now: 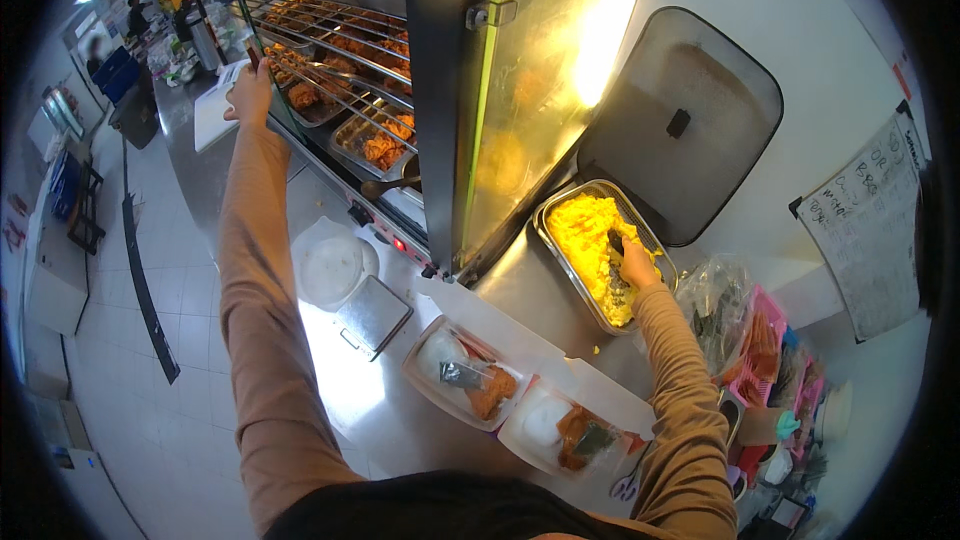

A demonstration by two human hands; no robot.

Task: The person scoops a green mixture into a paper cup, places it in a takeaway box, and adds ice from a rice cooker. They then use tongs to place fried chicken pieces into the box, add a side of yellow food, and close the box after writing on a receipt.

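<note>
On the far left, my left hand [250, 98] is closed at the edge of the glass door [285, 120] of a lit food warmer [447, 90]; exactly what its fingers grip is small and partly hidden. My right hand [637, 266] is closed round a black-handled serving utensil [615, 239] over a metal pan [574, 280] of scrambled eggs [588, 230]. The utensil's far end cannot be made out clearly. Nearer me stand two open takeaway boxes [410, 365], each with a white mound, a piece of fried chicken and a small packet.
Trays of fried chicken [385, 145] fill the warmer's wire racks. A dark mesh cover [690, 120] leans against the wall behind the pan. A round white lid [330, 262] and a square metal lid [375, 315] lie left of the boxes. Scissors [627, 485] and pink baskets [765, 340] are at right.
</note>
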